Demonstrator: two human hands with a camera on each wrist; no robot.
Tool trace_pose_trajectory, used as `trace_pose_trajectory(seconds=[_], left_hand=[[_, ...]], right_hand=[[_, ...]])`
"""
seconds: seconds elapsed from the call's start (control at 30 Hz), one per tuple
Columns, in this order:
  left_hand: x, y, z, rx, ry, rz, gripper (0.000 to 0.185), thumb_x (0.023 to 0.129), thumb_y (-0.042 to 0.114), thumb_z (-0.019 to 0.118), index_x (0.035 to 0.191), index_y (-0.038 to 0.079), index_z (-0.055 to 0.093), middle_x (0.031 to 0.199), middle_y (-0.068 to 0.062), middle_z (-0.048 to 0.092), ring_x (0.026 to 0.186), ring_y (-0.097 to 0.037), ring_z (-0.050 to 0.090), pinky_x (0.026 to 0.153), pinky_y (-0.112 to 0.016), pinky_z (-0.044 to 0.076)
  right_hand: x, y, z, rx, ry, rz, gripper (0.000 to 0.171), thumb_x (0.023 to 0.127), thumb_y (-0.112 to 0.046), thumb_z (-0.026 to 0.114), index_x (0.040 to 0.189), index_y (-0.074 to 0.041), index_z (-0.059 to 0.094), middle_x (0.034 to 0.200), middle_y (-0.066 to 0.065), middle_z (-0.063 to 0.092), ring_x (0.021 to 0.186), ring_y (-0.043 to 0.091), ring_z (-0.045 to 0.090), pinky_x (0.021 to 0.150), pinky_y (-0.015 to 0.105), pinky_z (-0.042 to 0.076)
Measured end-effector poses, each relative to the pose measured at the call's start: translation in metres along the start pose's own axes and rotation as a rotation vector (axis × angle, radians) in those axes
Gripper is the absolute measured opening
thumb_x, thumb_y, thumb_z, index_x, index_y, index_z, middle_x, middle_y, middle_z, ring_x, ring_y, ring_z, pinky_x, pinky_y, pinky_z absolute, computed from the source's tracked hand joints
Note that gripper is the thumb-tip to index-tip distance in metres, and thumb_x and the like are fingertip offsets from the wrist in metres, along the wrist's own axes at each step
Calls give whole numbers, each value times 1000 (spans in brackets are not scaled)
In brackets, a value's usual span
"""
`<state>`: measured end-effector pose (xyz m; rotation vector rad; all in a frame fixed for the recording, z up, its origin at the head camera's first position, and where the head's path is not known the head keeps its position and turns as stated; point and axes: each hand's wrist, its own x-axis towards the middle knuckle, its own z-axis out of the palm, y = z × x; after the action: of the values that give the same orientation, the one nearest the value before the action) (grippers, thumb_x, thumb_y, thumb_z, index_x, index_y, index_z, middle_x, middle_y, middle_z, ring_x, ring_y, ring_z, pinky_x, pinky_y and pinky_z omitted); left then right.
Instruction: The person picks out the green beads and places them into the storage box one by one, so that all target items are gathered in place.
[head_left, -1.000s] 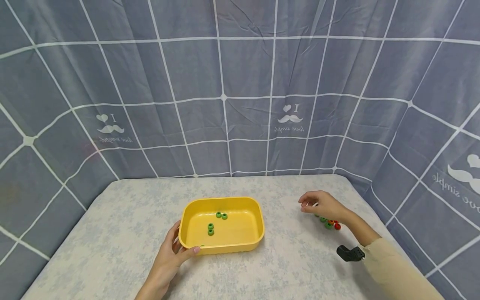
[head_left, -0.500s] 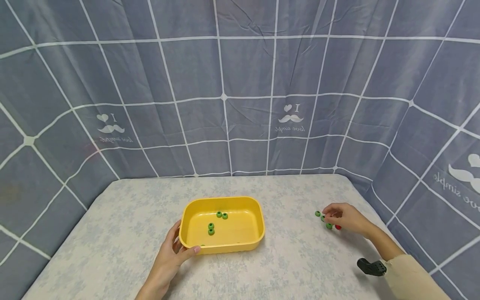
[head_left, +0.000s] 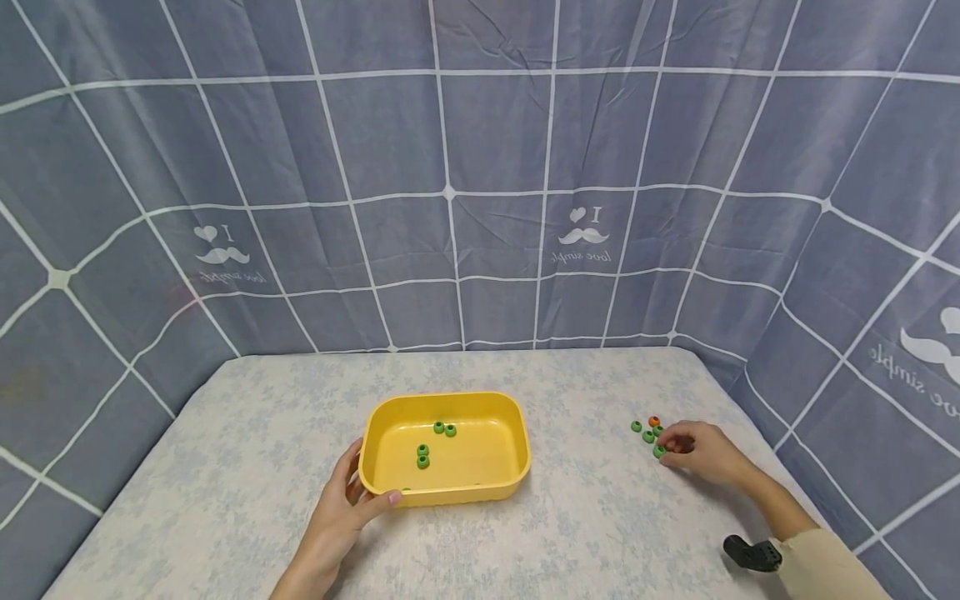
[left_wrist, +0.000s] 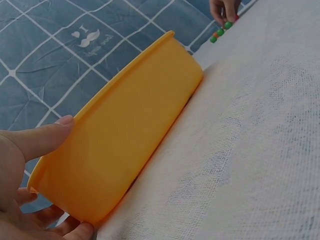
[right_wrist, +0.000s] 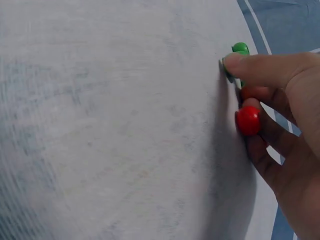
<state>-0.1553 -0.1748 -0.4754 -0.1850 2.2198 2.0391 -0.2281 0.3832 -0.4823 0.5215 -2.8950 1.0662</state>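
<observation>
My left hand (head_left: 333,508) holds the near-left corner of a yellow plastic tray (head_left: 480,495), thumb on the rim and fingers against the wall below. Several green beads (head_left: 423,462) lie inside the tray. To the right, my right hand (head_left: 705,452) is low over the table, thumb and forefinger pinching a green bead (head_left: 659,451). Beside it are more green beads (head_left: 636,426) and an orange bead (head_left: 654,422). In the right wrist view, a red bead (right_wrist: 247,120) is by the curled fingers, with another red one partly hidden behind them.
A pale flowered cloth (head_left: 570,533) covers the table. Grey-blue curtain with white lines (head_left: 495,250) hangs behind it and at both sides. A black device (head_left: 752,553) sits at the right sleeve's cuff.
My right hand has moved right and down onto the bead group, uncovering the orange bead and hiding the red ones from the head view. The left hand and tray stay put.
</observation>
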Motion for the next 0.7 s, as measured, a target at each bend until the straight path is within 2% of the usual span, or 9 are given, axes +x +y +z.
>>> trace_pose_trajectory(seconds=[0.27,0.53,0.7], left_hand=[[1,0,0,4,2,4,116,85,26,89,168,17,8,170,-14,13,153,-39,23,117,-51,37],[0,-2,0,-3,0,5,116,85,27,89,168,16,8,170,-14,14,152,-38,24,116,-51,39],[0,-2,0,1,1,2,116,85,26,89,168,17,8,170,-14,14,153,-39,23,116,-51,39]], right_hand=[[-1,0,7,-25,49,10,16,86,-7,84,100,-5,75,87,0,58,75,10,53,59,26,50],[3,-2,5,-40,54,-5,18,85,-11,86,99,-8,75,85,-4,64,76,8,60,63,27,55],[8,-5,3,-32,41,-16,17,85,-9,85,97,-8,73,83,-5,64,75,8,59,62,26,54]])
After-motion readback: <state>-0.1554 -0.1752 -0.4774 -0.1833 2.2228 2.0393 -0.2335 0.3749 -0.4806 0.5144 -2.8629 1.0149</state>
